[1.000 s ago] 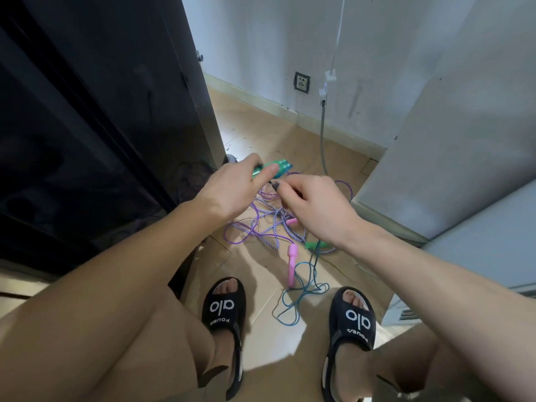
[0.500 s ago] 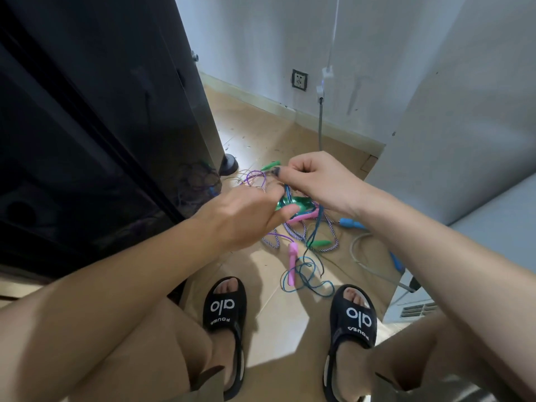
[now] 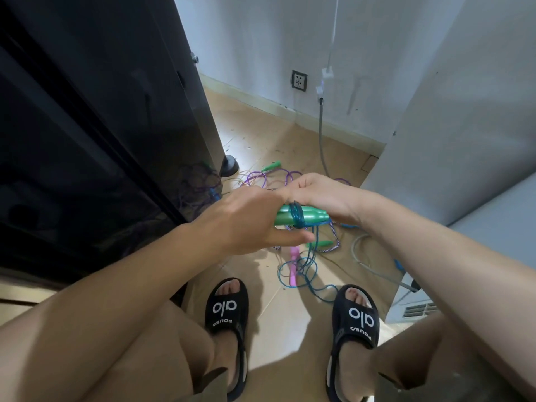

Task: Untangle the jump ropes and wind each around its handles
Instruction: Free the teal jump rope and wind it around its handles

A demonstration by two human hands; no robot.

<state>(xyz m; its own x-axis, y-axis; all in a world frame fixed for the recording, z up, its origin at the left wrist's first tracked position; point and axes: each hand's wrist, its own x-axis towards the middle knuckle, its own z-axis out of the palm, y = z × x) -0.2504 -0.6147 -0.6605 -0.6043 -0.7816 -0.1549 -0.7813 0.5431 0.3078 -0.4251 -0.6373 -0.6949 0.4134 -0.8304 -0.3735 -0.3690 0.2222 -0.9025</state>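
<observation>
Your left hand and right hand grasp glossy green handles, centre frame; translucent blue rope now loops them, unlike before.

You are working in dim, bluish indoor light; one bright patch lies on the floor beside the dark cabinet, whose glossy face reflects faintly. Soft shadows fall by your sandals. Wide-angle distortion bends the edges, and detail stays slightly soft.
</observation>
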